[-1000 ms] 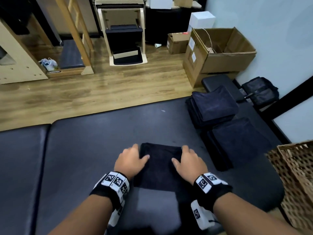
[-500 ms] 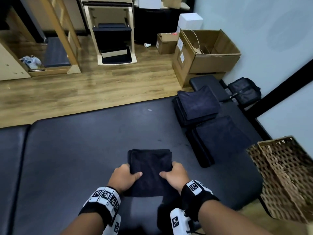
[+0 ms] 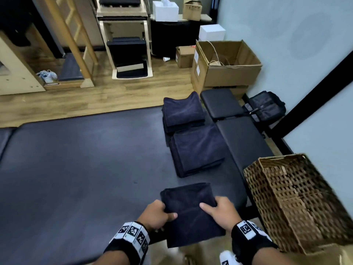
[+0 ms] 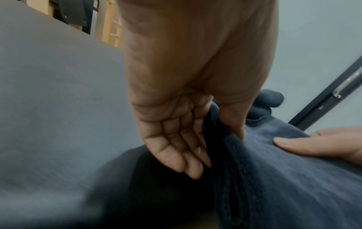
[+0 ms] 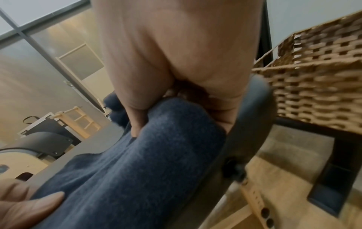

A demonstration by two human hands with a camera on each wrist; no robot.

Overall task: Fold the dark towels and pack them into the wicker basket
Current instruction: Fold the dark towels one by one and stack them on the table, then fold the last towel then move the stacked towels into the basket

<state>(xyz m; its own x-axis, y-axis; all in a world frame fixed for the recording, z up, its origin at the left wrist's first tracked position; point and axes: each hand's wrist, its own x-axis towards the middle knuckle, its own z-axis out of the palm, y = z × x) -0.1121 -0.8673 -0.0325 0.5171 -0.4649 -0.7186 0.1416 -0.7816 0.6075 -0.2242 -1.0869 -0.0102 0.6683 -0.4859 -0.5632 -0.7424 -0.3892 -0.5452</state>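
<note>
A folded dark towel (image 3: 188,209) is held between both hands at the near right corner of the black padded table (image 3: 86,169), its near end past the table's edge. My left hand (image 3: 162,215) pinches the towel's left edge (image 4: 225,155), thumb on top and fingers beneath. My right hand (image 3: 214,207) grips the right edge (image 5: 176,131) the same way. The wicker basket (image 3: 286,207) stands just to the right, open-topped, with nothing showing inside; in the right wrist view the basket (image 5: 313,93) is close beside the hand.
Two stacks of folded dark towels (image 3: 183,113) (image 3: 196,150) lie on the table's right side, beyond the held towel. A narrow black bench (image 3: 242,142) runs between them and the wall. Cardboard boxes (image 3: 227,64) and wooden equipment stand on the floor beyond.
The hands went from pressing flat on the towel to gripping its sides. They have drawn it toward the near edge and rightward, closer to the basket.
</note>
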